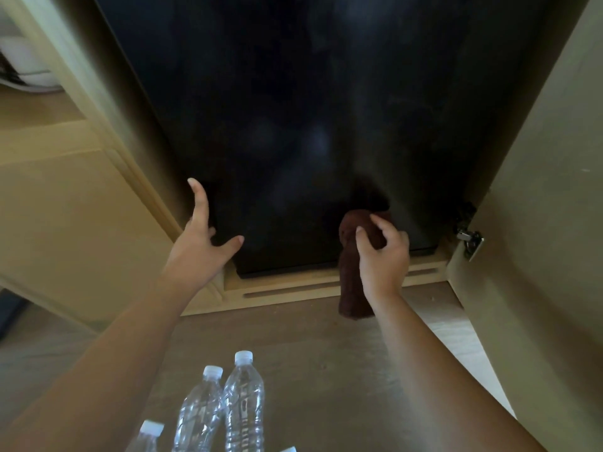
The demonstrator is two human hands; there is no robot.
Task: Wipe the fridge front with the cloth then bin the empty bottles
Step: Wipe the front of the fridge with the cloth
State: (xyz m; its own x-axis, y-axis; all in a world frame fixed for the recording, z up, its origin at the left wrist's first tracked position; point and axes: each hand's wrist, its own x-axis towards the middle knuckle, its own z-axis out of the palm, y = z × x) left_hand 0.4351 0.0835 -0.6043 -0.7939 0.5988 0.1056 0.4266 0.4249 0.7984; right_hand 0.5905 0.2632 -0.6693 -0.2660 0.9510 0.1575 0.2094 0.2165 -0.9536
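A person's left hand (202,243), fingers spread, rested at the lower left edge of the black fridge door (293,109), clear plastic bottles (243,402) standing on the floor (326,370) below. A brown cloth (354,288) hung against the door's lower right, clamped in the right hand (383,256), fingers curled.

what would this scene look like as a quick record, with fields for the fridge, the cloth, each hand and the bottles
fridge: glossy black fridge front, set in a pale wooden cabinet
cloth: dark brown towel cloth, bunched against the fridge front's lower right, tail hanging down
left hand: fingers spread, at the fridge front's lower left edge
right hand: grips the cloth
bottles: clear plastic bottles with white caps, standing on the floor, untouched
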